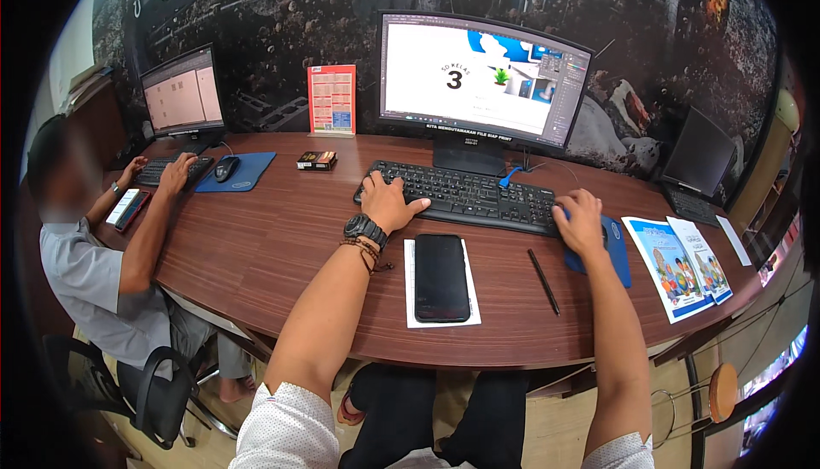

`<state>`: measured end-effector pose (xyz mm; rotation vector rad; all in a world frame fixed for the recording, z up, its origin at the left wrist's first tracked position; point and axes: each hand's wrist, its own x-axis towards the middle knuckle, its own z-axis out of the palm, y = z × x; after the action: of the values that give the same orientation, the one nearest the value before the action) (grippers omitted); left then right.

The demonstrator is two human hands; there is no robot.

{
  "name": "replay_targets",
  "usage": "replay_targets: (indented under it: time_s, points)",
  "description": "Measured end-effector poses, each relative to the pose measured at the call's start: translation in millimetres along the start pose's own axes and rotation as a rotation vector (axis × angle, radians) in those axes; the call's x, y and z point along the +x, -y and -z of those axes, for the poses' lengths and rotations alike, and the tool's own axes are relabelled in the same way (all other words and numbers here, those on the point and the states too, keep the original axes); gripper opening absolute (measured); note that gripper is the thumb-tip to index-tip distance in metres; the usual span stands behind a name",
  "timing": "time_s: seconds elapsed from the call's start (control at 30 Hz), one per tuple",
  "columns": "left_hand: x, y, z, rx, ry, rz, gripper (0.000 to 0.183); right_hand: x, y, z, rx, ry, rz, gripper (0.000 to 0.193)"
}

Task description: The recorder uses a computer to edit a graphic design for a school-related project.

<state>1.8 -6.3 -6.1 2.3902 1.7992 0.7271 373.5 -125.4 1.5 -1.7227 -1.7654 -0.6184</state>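
Note:
My left hand [389,202] lies on the left end of a black keyboard [470,196], fingers spread over the keys and thumb out to the side. At the keyboard's right end, my right hand [582,223] curves over a dark computer mouse on a blue mouse pad [619,260]; the palm hides most of the mouse. Between my forearms, a black smartphone [442,277] rests on a white sheet of paper [409,298]. A slim black pen [543,282] lies right of the phone. Behind the keyboard stands a monitor [487,76] with a design page on screen.
Picture-covered booklets [670,268] lie to the right, before a dark laptop [700,153]. A small box [317,161] and a red desk calendar [331,100] stand behind my left hand. At left, a seated co-worker [94,272] types near another mouse [225,168].

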Motion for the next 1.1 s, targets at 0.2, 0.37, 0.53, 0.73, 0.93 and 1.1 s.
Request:
replay_targets:
  time_s: [0.2, 0.37, 0.53, 0.73, 0.93, 1.1]
  points:
    - [-2, 0, -1, 0.023, 0.000, 0.001, 0.082, -40, -31, 16, 0.023, -0.114, -0.222, 0.029]
    - [-1, -4, -1, 0.014, -0.012, -0.009, 0.074, -36, -37, 13, 0.058, -0.123, -0.237, 0.030]
    - [5, 7, -13, -0.030, -0.152, -0.017, 0.050, -36, -38, 12, 0.115, -0.021, -0.403, 0.034]
    - [6, 5, -16, -0.016, -0.165, 0.009, 0.048, -41, -43, 16, 0.164, 0.022, -0.449, 0.036]
    - [7, 7, -14, -0.106, -0.210, -0.168, 0.025, -40, -41, 13, 0.156, 0.013, -0.485, 0.036]
    - [4, 3, -11, -0.104, -0.203, -0.143, 0.030, -43, -42, 15, 0.166, 0.000, -0.443, 0.036]
